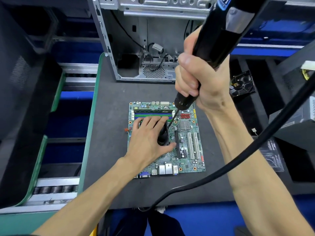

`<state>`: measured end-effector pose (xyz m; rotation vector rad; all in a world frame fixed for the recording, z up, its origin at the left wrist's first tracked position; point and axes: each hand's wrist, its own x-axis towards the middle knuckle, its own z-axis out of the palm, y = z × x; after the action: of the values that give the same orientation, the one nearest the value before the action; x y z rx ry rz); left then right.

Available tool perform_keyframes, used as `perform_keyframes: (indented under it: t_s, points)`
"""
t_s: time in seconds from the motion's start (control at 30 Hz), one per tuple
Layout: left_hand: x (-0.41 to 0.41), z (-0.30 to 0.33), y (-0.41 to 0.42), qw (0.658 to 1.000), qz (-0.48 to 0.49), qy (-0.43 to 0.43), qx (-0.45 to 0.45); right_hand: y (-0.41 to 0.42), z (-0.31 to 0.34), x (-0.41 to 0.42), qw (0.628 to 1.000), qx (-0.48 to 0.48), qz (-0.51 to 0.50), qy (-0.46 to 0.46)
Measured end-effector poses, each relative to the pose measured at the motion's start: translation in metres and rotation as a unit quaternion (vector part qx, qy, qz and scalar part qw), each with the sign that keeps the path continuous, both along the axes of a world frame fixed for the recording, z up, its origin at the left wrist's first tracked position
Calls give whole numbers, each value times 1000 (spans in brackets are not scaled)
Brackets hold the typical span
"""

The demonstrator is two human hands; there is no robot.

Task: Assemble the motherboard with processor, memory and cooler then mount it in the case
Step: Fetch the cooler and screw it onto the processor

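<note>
**While you screw the cooler down, keep it still and keep the tool straight**

From the head camera, the motherboard [166, 138] lies flat on the dark mat [110, 150] in the middle of the frame. A memory stick [152, 111] already sits in a slot near the board's top edge.

Your left hand [150, 138] lies over the black cooler [163, 133], fingers spread and fairly straight, pressing it onto the board. Keep that hand heavy and steady so the cooler cannot slide. Your thumb is close to the long black slot beside it, so keep it clear of the screw.

Your right hand [199, 79] is wrapped tight around the black electric screwdriver [209, 53]. Its thin bit [173, 119] comes down at a slant to the cooler's upper right corner. I cannot see the screw head itself, so I cannot tell if the bit sits in it.

Stand the tool up straighter before you drive. A slanted bit may slip and scratch the green board. Press gently and stop once the screw feels snug.

A thick black cord [238, 160] hangs across the lower right. Keep it off the board.

The metal case [144, 48] waits open at the top of the frame, well apart from the board. The board looks not yet ready to go in.
</note>
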<state>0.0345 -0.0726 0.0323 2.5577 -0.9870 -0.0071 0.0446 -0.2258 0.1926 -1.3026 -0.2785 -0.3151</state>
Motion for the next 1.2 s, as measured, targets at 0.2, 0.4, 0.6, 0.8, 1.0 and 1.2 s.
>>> perform_keyframes:
  t_s: [0.2,0.4,0.6,0.8,1.0,1.2]
  points:
    - [1,-2,0,1000,-1,-6,-8,4,-2,4,1000,-9,16,9]
    - [1,-1,1,1000,-7,-7,-4,6,2,4,1000,-16,15,11]
    - [0,2,6,998,-39,-26,47,-1,5,-9,999,25,-31,1]
    - [-6,2,10,994,-34,-48,90,-11,10,-30,997,63,-39,-22]
    - [-14,0,9,994,-19,-65,80,-7,13,-50,997,71,-19,-26]
    - [-13,-1,8,995,-17,-69,76,0,13,-59,996,76,-13,-35]
